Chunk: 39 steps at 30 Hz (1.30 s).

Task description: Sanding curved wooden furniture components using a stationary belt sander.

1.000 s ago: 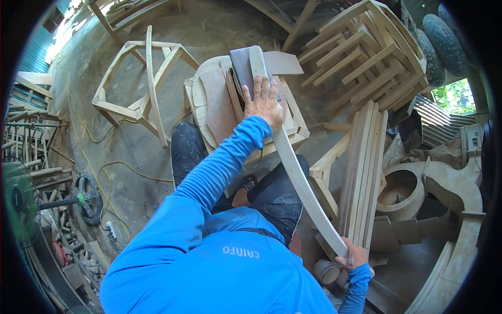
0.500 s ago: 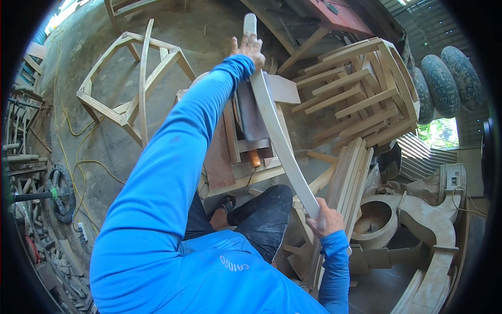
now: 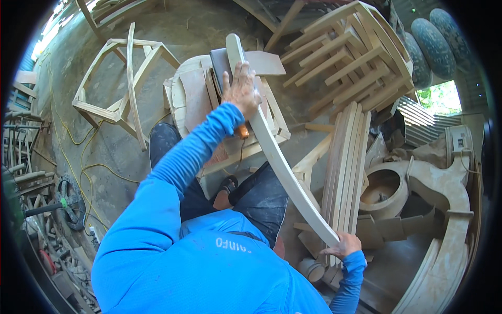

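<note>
Blue cloth covers my arms and chest: it is my shirt [image 3: 209,277], and across its front runs one short line of white capital letters [image 3: 235,245], a little slanted. This is the clearest writing that I see around me.

The long curved wooden strip [image 3: 280,162] lies in front of me, slanting from the upper middle down toward my right side. My left hand [image 3: 241,94] is placed upon its upper part, with the fingers spread open and the palm downward. My right hand [image 3: 345,245] has its fingers closed around the lower end, and so it grips the strip there.

Under the upper part of the strip there is a dark flat block [image 3: 218,62]; whether the two touch, I cannot tell. An orange handle [image 3: 243,131] shows near my left wrist. Around the block, some thin boards [image 3: 193,99] lie on a low wooden frame [image 3: 219,163].

Near my right hand, several straight wooden bars [image 3: 344,162] lie side by side. Farther to the right stands a rounded casing [image 3: 387,186], with a pale box [image 3: 460,140] behind it; the face of this box is too small for me to tell whether something is printed there.
</note>
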Available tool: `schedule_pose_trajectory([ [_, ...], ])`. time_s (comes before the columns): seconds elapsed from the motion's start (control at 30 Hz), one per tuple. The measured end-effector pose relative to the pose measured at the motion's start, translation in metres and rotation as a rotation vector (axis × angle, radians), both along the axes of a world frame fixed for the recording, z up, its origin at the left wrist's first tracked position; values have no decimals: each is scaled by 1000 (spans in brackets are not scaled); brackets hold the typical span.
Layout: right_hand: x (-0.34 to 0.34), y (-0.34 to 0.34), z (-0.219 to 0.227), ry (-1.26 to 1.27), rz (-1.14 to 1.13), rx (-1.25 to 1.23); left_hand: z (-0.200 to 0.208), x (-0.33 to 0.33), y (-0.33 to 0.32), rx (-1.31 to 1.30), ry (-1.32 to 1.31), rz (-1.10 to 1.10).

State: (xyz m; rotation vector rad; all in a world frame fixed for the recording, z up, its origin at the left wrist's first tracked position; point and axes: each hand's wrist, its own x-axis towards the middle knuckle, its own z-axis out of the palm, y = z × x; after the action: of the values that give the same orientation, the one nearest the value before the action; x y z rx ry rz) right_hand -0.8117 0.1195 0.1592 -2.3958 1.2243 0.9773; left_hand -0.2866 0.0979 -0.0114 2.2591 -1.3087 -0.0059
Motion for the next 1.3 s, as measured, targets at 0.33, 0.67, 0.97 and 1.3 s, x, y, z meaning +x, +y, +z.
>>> schedule_pose_trajectory([
  [0.33, -33, 62, 84, -2, -73, -326, 26, -63, 21, 113, 98, 85],
  [0.67, 116, 30, 39, -73, 9, -371, 28, 93, -46, 170, 12, 164],
  [0.97, 188, 25, -24, -313, 18, -454, 24, 188, -67, 127, 19, 302],
  [1.3, 7, 97, -37, -470, -429, -39, 13, 32, 11, 151, -71, 172],
])
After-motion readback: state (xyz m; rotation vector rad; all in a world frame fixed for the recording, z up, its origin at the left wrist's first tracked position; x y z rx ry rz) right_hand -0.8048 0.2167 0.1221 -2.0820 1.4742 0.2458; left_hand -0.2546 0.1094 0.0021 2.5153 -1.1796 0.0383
